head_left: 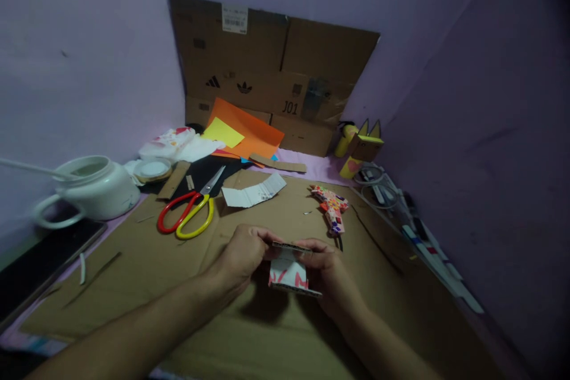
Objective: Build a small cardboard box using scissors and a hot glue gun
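Observation:
Between both hands is a small folded piece of cardboard (288, 273), white inside with red marks, its two long edges bent up. My left hand (249, 252) pinches its far edge on the left side. On the right, my right hand (323, 261) grips the same far edge and side with thumb and fingers. The piece is held above a large brown cardboard sheet (200, 320), casting a shadow on it. Beyond the hands lies a creased white cardboard strip (255, 193). A glue gun (332, 208) with a patterned cover rests to the right of it.
Scissors (196, 205) with red and yellow handles lie at left, near a white teapot-like pot (95, 190) and a dark flat device (48, 261). Orange paper (249, 130) leans at the back. Pens and markers (439, 261) line the right edge by a yellow craft figure (356, 151).

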`<state>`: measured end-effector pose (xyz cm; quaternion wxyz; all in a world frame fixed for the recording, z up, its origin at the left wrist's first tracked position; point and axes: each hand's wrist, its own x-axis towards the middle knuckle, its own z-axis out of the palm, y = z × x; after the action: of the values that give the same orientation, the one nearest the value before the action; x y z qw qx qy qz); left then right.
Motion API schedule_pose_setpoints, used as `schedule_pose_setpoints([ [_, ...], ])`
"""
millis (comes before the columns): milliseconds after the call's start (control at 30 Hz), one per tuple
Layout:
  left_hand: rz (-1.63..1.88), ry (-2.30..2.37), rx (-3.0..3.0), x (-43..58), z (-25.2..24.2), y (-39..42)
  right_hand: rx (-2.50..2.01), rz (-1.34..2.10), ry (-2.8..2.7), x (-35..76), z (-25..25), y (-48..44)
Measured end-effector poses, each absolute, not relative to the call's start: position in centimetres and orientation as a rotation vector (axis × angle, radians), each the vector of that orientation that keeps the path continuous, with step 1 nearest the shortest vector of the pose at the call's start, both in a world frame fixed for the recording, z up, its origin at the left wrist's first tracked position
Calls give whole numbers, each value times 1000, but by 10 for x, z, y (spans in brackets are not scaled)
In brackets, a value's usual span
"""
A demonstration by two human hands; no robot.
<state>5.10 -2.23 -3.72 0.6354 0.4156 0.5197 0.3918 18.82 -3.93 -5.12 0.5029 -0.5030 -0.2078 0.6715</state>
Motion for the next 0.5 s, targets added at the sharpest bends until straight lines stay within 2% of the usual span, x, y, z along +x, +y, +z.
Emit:
schedule_pose_setpoints([
  [200, 839, 1143, 894, 48, -35, -20, -1246, 1545, -673, 200, -46, -36],
  [300, 864, 1163, 905, 46, -40, -16, -1235, 1272, -766, 214, -44, -38],
  [367, 876, 1197, 913, 45, -44, -13, -1221, 936, -986, 223, -46, -43],
  [500, 847, 1237, 939, 44, -49, -8, -1153, 995, -1524, 230, -61, -53],
])
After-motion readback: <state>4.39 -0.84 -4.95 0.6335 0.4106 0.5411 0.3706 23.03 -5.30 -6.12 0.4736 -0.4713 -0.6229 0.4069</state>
